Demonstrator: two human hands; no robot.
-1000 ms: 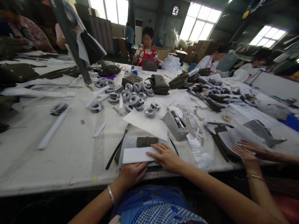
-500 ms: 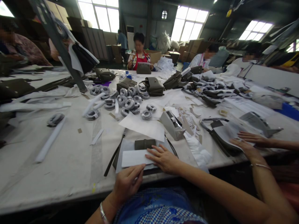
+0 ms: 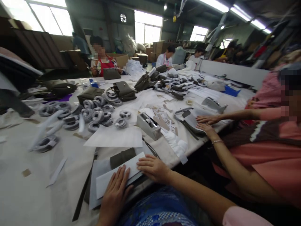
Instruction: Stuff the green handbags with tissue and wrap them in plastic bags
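My left hand (image 3: 116, 191) lies flat, fingers stretched out, on a white paper sheet (image 3: 105, 182) folded over a dark olive leather piece (image 3: 122, 157) at the table's near edge. My right hand (image 3: 152, 167) rests open on the right end of the same sheet, fingers spread. A dark strap (image 3: 83, 191) runs out from under the bundle to the left. Neither hand grips anything.
A grey tape dispenser (image 3: 149, 125) stands just beyond, with a loose white sheet (image 3: 115, 138) beside it. Several coiled wrapped straps (image 3: 94, 114) and olive bags (image 3: 123, 90) lie further back. A co-worker's hands (image 3: 207, 124) press a wrapped piece at right. Other people sit around the table (image 3: 28, 194).
The view has swung to the right. My left hand has come up from the table edge and now lies flat on the white sheet. My right hand stays on the sheet.
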